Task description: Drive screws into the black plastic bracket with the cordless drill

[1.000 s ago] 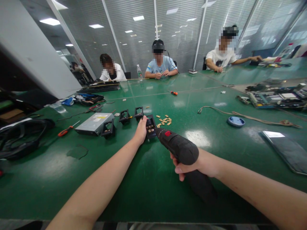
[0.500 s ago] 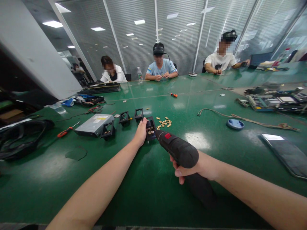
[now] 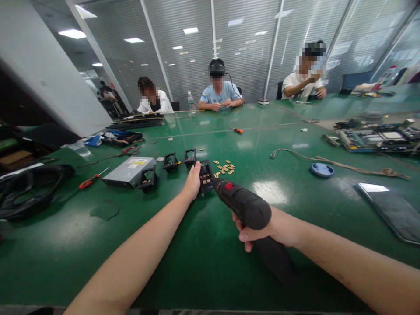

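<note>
A black plastic socket housing (image 3: 206, 171) with small brass-coloured parts inside rests on the green table, and my left hand (image 3: 193, 180) grips its left side. My right hand (image 3: 254, 229) is wrapped round the handle of a black cordless drill (image 3: 243, 202) with a red mark on top. The drill's nose points away to the left and meets the housing's right edge; where exactly its tip sits is hidden. Just beyond lie several small brass plates (image 3: 226, 167). More black housings (image 3: 147, 178) stand to the left of my left hand.
A silver disc drive (image 3: 129, 170) and an orange screwdriver (image 3: 90, 180) lie at left. On the right are a blue round lid (image 3: 322, 170), a cable (image 3: 354, 165), a phone-like slab (image 3: 393, 210) and circuit boards (image 3: 383, 135). Several people sit across the table (image 3: 262, 131).
Both my hands, the drill and the housing stay practically in place. Across the table, the person at right has raised one hand towards their head.
</note>
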`<control>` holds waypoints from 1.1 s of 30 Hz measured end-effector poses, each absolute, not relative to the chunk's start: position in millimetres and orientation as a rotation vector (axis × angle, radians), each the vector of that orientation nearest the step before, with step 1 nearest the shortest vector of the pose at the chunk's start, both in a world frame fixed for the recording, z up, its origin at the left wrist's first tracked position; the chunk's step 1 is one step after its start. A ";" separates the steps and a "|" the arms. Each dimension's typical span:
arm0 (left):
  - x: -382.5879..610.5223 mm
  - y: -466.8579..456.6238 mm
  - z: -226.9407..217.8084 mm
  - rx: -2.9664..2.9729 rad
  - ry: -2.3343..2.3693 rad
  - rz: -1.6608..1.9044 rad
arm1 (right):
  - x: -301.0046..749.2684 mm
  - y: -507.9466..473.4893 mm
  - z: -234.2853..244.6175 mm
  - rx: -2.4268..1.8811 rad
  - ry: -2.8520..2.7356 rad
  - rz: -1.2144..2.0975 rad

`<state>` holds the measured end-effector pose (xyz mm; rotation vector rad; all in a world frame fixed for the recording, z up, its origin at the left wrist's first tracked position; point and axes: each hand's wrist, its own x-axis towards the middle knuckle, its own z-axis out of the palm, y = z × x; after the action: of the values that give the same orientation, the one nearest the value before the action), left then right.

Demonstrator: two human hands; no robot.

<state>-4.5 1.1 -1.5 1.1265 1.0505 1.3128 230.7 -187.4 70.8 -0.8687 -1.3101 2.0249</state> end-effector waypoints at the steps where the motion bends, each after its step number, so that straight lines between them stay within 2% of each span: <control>1: -4.5 1.3 -1.8 1.126 1.051 1.317 | 230.5 -187.4 70.9 -0.875 -1.310 2.021; 33: -3.5 1.8 -2.4 1.144 1.062 1.311 | 231.1 -187.8 74.3 -0.917 -1.322 2.018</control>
<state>-3.5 1.8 -2.4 1.1445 1.0622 1.3111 231.1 -187.8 74.3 -0.9170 -1.3218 2.0175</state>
